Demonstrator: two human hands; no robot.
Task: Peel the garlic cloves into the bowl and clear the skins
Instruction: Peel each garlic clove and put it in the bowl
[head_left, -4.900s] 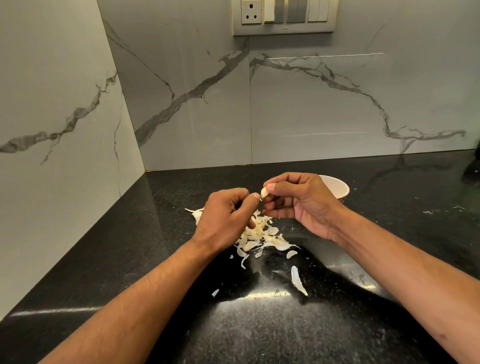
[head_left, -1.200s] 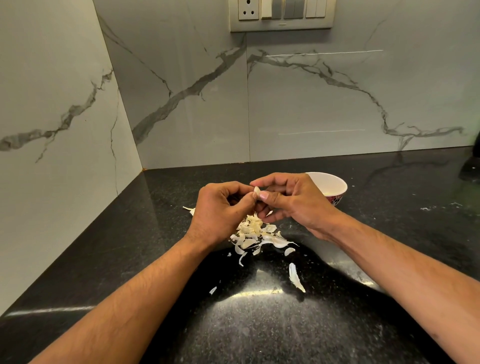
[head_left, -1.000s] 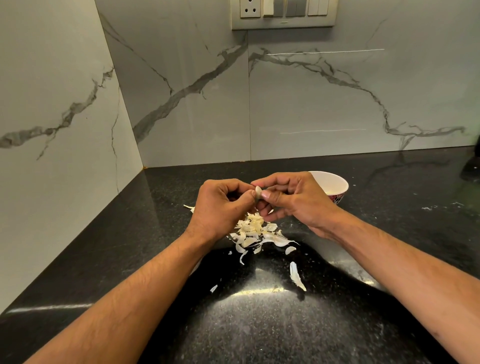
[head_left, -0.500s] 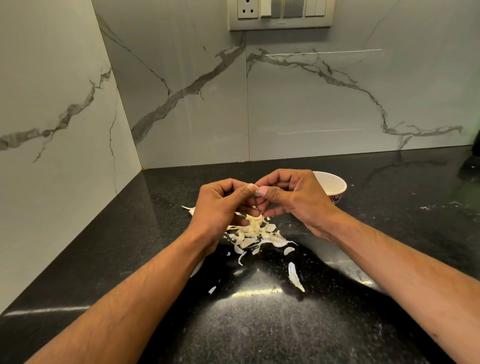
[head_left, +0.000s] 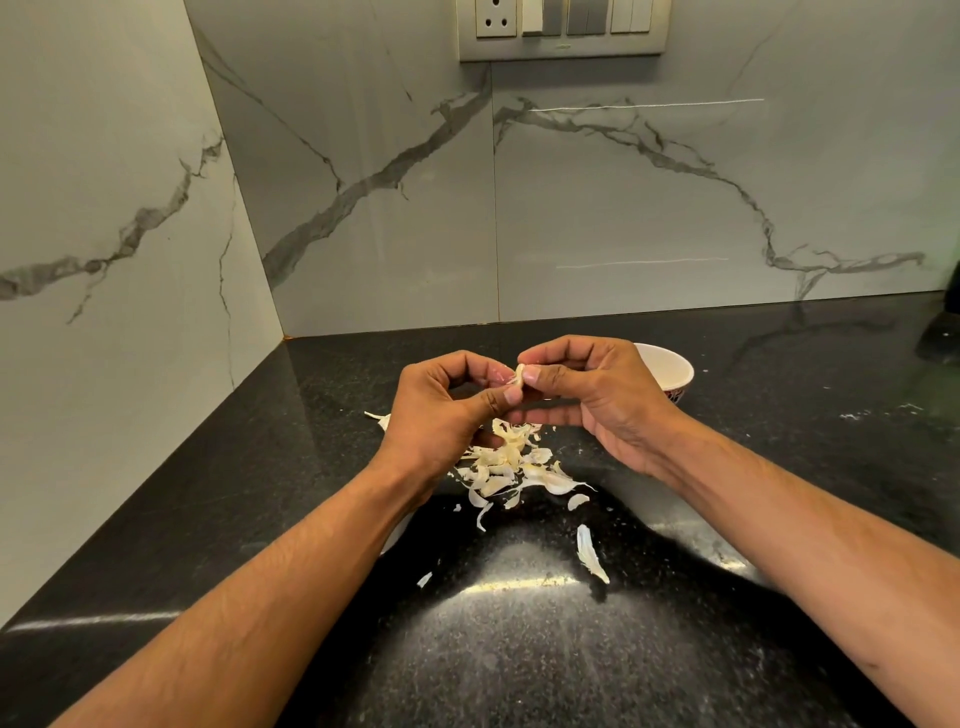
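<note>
Your right hand (head_left: 597, 400) pinches a garlic clove (head_left: 518, 375) btwn thumb and forefinger, held up above the surface (head_left: 519, 649). Your left hand (head_left: 441, 410) is curled in tight against it, fingertips at the clove; looks like it's gripping the clove or a bit of its skin, though the exact contact is hidden behind the fingers. Neither hand is free.

The bowl (head_left: 670, 371) sits just behind your right hand, mostly blocked by it, so you can't see what's inside from here. No telling how many peeled cloves are in there.

Below your hands there's a pile of skins (head_left: 506, 465) on the surface, w/ a few strays nearer you: one longer strip (head_left: 591, 553) and a small fleck (head_left: 424, 579). One more piece (head_left: 378, 417) pokes out left of your left hand. Some pale bits in the pile may be unpeeled cloves, but it's too jumbled to say.

Progress, as a judgement: the size of the pile suggests several cloves are done and you're mid-peel on this one. Left to do: finish stripping it, drop it in the bowl, check the pile for any remaining cloves, then clear all the skins, strays incl. Clean-up hasn't started.
</note>
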